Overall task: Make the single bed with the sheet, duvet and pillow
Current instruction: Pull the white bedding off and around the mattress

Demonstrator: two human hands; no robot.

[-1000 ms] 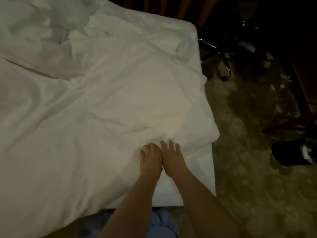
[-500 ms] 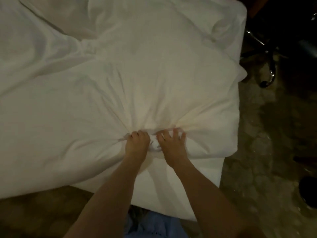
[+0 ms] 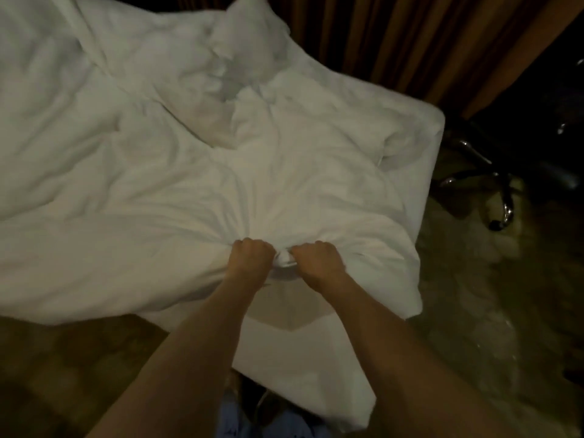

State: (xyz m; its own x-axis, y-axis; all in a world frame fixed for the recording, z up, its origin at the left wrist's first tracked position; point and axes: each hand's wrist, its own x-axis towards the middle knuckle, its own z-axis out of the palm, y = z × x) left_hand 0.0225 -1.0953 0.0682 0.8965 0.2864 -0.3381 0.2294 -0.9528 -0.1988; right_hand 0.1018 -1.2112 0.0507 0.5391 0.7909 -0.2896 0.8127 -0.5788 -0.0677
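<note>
- Dim orange-brown pleated curtains [image 3: 395, 42] hang behind the far edge of the single bed with its white mattress sheet [image 3: 300, 358], and a dark patterned carpet floor [image 3: 489, 311] runs along the bed's right side, where the chrome base of a wheeled chair [image 3: 493, 197] stands just off the far right corner.
- Over the bed lies the rumpled white duvet [image 3: 158, 184], bunched and creased across most of the surface, with a puffier heap toward the far edge; whether that heap is the pillow I cannot tell.
- My left hand [image 3: 251, 259] and my right hand [image 3: 317, 262] sit side by side at the duvet's near edge, close to the bed's near right corner, each clenched into a fist on a gather of the white fabric, a small knot of cloth showing between them.
- Creases fan out from my fists toward the far edge, so I judge the cloth is under pull from here.
- The duvet's bulk lies ahead of me and off to the left; its long axis seems to run leftward along the bed, away from my grip.
- Both hands are equally near the edge; my left is on the side where most of the slack lies.
- I judge the next move is to part my fists along this edge and draw the duvet square to the corner; the sheet below already looks laid.
</note>
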